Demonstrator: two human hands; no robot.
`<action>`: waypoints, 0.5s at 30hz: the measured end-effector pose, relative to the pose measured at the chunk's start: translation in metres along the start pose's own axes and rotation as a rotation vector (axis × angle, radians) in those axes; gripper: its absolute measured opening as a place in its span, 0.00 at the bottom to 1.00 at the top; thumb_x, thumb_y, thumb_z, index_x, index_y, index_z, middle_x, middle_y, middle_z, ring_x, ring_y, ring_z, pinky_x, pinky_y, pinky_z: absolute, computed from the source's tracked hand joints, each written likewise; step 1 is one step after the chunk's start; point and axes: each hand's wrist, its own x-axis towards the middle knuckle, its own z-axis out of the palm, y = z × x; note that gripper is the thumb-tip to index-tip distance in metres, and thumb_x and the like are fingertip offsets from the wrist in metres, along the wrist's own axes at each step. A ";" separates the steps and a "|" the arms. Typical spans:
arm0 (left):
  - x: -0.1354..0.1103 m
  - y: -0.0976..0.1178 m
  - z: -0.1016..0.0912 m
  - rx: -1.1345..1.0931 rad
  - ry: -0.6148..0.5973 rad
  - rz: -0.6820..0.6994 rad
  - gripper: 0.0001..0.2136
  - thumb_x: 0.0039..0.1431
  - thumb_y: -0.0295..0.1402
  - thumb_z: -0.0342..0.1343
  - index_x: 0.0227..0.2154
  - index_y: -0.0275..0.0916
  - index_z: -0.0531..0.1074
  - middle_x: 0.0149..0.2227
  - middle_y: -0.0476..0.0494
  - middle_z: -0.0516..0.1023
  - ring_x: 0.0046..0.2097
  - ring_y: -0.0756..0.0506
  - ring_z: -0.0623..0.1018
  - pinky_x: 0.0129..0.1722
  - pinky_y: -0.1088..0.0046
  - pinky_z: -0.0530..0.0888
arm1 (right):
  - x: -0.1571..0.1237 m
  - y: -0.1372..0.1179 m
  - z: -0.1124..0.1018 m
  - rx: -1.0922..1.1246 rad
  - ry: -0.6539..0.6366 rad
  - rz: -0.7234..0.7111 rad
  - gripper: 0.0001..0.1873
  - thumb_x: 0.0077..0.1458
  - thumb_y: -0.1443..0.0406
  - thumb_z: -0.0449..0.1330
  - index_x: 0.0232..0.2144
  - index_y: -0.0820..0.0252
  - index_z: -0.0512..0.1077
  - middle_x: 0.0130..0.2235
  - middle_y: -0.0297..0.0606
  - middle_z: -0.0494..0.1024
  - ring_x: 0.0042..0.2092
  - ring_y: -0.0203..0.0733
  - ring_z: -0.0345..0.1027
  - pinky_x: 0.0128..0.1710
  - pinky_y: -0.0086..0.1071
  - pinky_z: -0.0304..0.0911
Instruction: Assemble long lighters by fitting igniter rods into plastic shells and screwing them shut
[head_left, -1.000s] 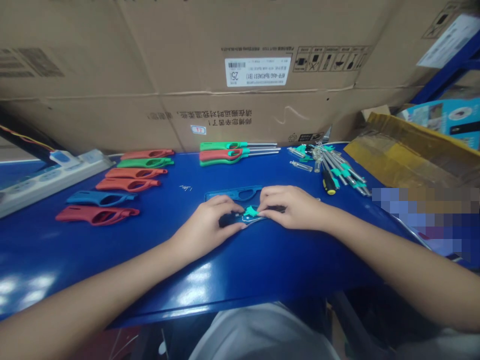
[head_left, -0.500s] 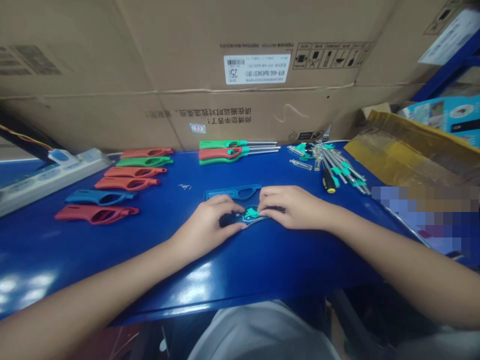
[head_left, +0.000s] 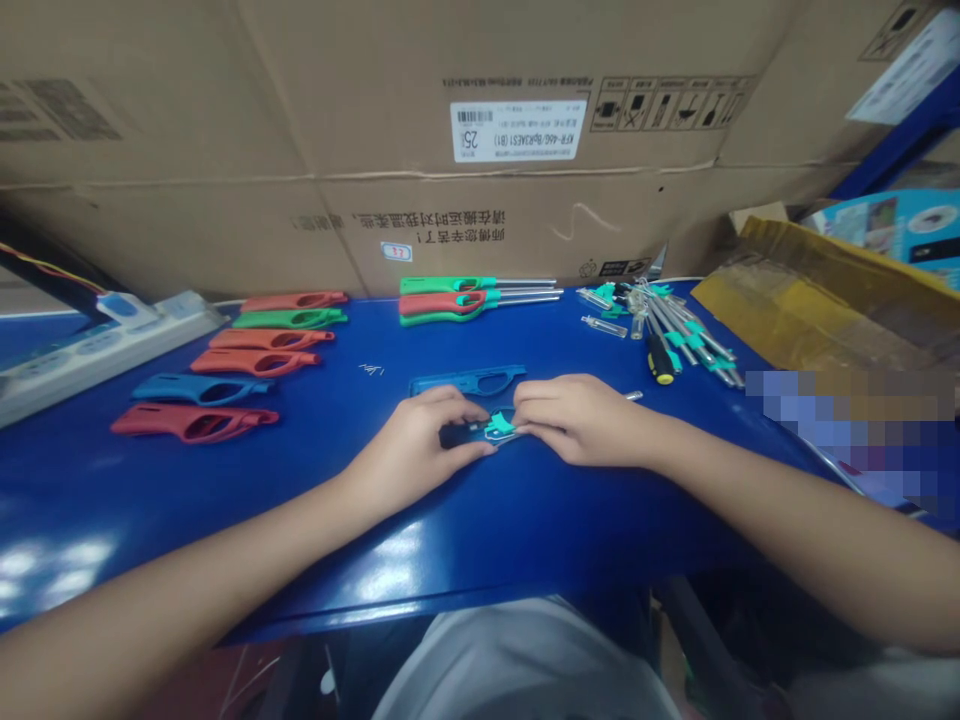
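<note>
Your right hand (head_left: 574, 418) had shifted slightly, baring a metal tip (head_left: 634, 395) beyond it; it pinched the green part's (head_left: 500, 424) edge while your left hand (head_left: 416, 435) grasped the open lighter body (head_left: 471, 429) between them; its likely cover, a blue half-shell (head_left: 466, 382), lay unfitted behind; three lighters (head_left: 442, 301) looked assembled.

- Passable: the surface (head_left: 480, 347) between the blue shell (head_left: 459, 384) and the lighters (head_left: 444, 303) behind.
- Left: handle shells (head_left: 169, 421) and power strip (head_left: 112, 342) obstruct.
- Right: screwdriver (head_left: 660, 360) and metal rods (head_left: 664, 320) obstruct.
- Forearms (head_left: 255, 550) bar the near sides.
- Cardboard (head_left: 337, 110) walls off the back.
</note>
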 end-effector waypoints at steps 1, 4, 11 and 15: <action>0.000 0.000 0.000 -0.001 -0.002 0.001 0.10 0.57 0.35 0.67 0.41 0.40 0.80 0.39 0.44 0.82 0.40 0.44 0.80 0.42 0.66 0.78 | 0.000 0.000 0.000 -0.021 -0.001 -0.010 0.12 0.67 0.68 0.52 0.36 0.60 0.75 0.38 0.39 0.78 0.35 0.38 0.68 0.33 0.31 0.56; 0.000 0.000 0.000 -0.005 -0.003 0.005 0.10 0.57 0.34 0.67 0.41 0.39 0.80 0.39 0.44 0.82 0.40 0.45 0.80 0.43 0.66 0.78 | -0.001 -0.001 -0.002 -0.090 -0.007 -0.038 0.14 0.67 0.69 0.51 0.35 0.60 0.76 0.37 0.39 0.78 0.34 0.37 0.66 0.32 0.31 0.54; 0.001 0.001 0.000 -0.010 -0.016 -0.012 0.10 0.56 0.33 0.68 0.40 0.38 0.79 0.38 0.45 0.80 0.39 0.45 0.78 0.42 0.67 0.77 | -0.001 -0.003 -0.003 -0.217 0.011 -0.124 0.14 0.66 0.70 0.50 0.34 0.61 0.76 0.35 0.38 0.77 0.31 0.37 0.62 0.31 0.32 0.52; 0.001 0.001 0.001 -0.007 -0.020 -0.018 0.10 0.57 0.33 0.67 0.40 0.39 0.79 0.38 0.45 0.79 0.39 0.45 0.78 0.43 0.66 0.77 | -0.001 -0.002 -0.003 -0.214 -0.010 -0.115 0.14 0.66 0.70 0.50 0.33 0.60 0.75 0.35 0.38 0.76 0.30 0.37 0.61 0.30 0.33 0.50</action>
